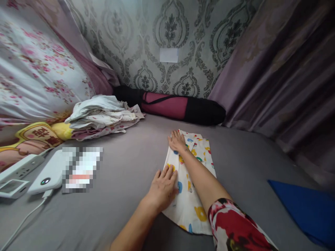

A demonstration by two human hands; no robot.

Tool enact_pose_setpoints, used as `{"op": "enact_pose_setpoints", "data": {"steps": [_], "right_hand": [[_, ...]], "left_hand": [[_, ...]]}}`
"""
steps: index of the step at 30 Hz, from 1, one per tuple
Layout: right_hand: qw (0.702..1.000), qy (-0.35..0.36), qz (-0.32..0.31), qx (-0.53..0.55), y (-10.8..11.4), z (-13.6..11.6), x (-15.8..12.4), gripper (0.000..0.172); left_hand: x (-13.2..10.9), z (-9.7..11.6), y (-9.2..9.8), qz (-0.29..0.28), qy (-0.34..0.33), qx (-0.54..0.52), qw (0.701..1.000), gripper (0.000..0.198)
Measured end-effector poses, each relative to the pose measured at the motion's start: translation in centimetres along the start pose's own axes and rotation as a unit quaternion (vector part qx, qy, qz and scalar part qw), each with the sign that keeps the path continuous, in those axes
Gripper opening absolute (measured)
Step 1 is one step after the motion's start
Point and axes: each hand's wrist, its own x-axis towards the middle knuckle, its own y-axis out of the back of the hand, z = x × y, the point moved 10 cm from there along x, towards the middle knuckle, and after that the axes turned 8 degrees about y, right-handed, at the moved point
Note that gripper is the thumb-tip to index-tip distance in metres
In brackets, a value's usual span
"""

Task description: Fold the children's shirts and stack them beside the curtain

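A white garment (208, 167) with colourful printed figures lies folded into a long strip on the grey sheet. My left hand (163, 188) rests on its left edge near the middle, palm down with the fingers spread. Farther away, my right hand (178, 141) lies flat on the garment's far left corner, fingers stretched out. My right forearm crosses over the cloth and hides part of it. Neither hand grips the fabric. I cannot tell which kind of garment it is.
A stack of folded clothes (102, 113) sits at the back left beside a yellow cushion (39, 134). At left lie a power strip (22, 167), a white power bank (49, 172) with cable and a blurred-out item (83, 169). A maroon-black bag (167, 104) lines the wall; blue cloth (300, 209) lies right.
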Motion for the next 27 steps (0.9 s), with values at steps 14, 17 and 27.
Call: {"op": "enact_pose_setpoints", "data": {"steps": [14,17,27], "right_hand": [[0.996,-0.007,0.019,0.086,3.4,2.4,-1.7,0.062],[0.998,0.0,-0.005,0.057,2.4,2.1,-3.6,0.063],[0.998,-0.019,-0.061,0.003,0.5,2.0,-4.4,0.063]], "left_hand": [[-0.9,-7.4,6.4,0.289,0.155,-0.335,0.883,0.031],[-1.3,-9.3,6.7,0.352,0.171,-0.395,0.831,0.025],[-0.4,-10.3,5.8,0.356,0.171,-0.409,0.823,0.024]]}}
